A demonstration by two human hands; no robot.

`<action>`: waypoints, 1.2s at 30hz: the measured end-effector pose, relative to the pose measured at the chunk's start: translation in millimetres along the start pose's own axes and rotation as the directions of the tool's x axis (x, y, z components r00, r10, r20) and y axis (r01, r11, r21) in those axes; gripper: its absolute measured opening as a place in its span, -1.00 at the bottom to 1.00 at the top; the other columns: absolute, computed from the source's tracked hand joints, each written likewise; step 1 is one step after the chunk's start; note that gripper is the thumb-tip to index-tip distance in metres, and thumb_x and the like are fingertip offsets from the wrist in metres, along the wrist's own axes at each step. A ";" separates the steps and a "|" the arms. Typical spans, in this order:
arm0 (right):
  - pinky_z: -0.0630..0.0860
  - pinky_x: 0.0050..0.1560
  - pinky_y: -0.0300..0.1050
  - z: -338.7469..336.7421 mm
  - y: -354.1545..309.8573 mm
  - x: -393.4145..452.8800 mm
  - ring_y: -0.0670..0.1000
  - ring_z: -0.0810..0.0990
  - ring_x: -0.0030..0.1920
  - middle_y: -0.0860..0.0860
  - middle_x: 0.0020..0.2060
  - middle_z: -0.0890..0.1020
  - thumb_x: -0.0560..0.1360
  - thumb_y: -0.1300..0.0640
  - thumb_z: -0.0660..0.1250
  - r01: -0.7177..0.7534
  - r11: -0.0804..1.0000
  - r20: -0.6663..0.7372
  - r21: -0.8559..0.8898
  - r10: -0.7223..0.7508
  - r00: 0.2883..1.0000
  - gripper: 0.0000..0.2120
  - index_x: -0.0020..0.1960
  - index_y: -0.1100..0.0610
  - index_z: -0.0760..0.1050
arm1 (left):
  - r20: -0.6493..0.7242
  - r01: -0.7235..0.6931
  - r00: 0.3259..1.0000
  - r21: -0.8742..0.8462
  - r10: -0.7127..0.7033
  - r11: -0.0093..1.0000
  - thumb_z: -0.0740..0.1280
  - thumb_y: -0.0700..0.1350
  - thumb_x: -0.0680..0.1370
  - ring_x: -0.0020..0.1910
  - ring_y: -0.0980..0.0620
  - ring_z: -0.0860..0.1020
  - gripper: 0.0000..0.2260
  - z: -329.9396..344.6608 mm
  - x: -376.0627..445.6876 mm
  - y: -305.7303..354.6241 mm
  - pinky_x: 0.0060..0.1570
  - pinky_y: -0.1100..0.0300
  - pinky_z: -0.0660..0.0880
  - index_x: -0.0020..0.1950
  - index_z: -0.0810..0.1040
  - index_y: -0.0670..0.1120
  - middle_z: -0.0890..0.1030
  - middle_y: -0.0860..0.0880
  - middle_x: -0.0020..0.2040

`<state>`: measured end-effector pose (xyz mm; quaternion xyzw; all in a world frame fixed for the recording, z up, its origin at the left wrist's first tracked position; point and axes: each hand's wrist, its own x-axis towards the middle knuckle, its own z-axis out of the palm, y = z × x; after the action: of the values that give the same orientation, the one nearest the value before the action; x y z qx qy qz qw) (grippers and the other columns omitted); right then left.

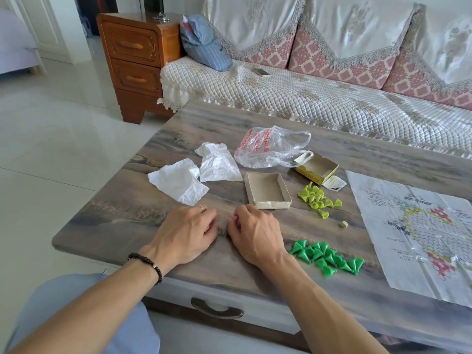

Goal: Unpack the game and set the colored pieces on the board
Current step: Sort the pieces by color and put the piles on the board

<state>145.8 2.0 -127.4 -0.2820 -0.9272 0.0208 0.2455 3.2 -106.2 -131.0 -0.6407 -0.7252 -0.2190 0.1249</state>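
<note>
Left hand (187, 232): knuckles up on the grey wood-grain surface (122, 223), fingers curled under; contents hidden.
Right hand (255, 232): fingers curled, seemingly pinching something small and pink; grip unclear.
Dark green plastic cone pieces (328, 256): heaped beside the right wrist.
Yellow-green cone pieces (316, 198): beside the open cardboard tray (267, 191).
Printed paper game board (419, 226): flat, far right, no pieces on it.

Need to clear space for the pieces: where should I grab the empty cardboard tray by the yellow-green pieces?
Pinch the cardboard tray by its near short wall, coming from above. It sits open side up with thin upright walls, and nothing shows inside, so one wall should probably do.
</note>
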 end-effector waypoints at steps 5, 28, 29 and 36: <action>0.22 -0.43 -0.12 0.5 -2.2 2.6 0.23 0.54 -0.40 0.06 -0.37 0.58 0.50 0.01 0.28 -0.042 0.999 0.013 -0.023 0.042 0.999 -0.76 -0.27 0.11 0.40 | -0.024 0.028 0.999 0.060 -0.027 0.998 0.40 -0.10 0.45 -0.52 -0.02 0.33 -0.68 -2.1 0.9 2.8 -0.54 0.16 0.21 -0.38 0.29 -0.06 0.32 0.03 -0.50; 0.46 -0.20 -0.06 -33.6 12.2 26.7 0.10 0.54 -0.26 0.02 -0.37 0.58 0.55 0.03 0.26 -0.326 0.868 0.088 0.375 0.317 0.944 -0.76 -0.14 0.18 0.57 | -0.164 0.117 0.976 -0.156 -0.143 0.981 0.29 -0.11 0.50 -0.59 -0.09 0.17 -0.63 7.7 33.6 6.6 -0.55 0.19 0.13 -0.42 0.19 -0.07 0.11 0.07 -0.58; 0.45 -0.22 -0.08 -39.0 16.5 27.2 0.07 0.53 -0.28 -0.01 -0.39 0.56 0.55 0.02 0.26 -0.343 0.856 0.082 0.386 0.339 0.937 -0.75 -0.16 0.17 0.56 | -0.170 0.122 0.974 -0.174 -0.152 0.977 0.28 -0.08 0.51 -0.58 -0.08 0.16 -0.63 7.8 37.2 10.4 -0.55 0.19 0.15 -0.42 0.20 -0.07 0.10 0.07 -0.58; 0.33 -0.43 -0.37 -83.4 78.5 12.1 -0.15 0.40 -0.47 -0.11 -0.50 0.47 0.52 -0.01 0.30 -0.465 0.756 0.004 0.460 0.522 0.853 -0.74 -0.26 0.11 0.57 | -0.212 0.076 0.964 -0.353 -0.159 0.933 0.24 -0.01 0.51 -0.55 -0.04 0.19 -0.63 14.4 86.5 76.5 -0.56 0.16 0.18 -0.46 0.27 -0.10 0.20 0.03 -0.58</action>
<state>216.3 66.1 -62.7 -0.4535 -0.7725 0.2787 0.3462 67.2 -17.4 -91.5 -0.5770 -0.6932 -0.4236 0.0843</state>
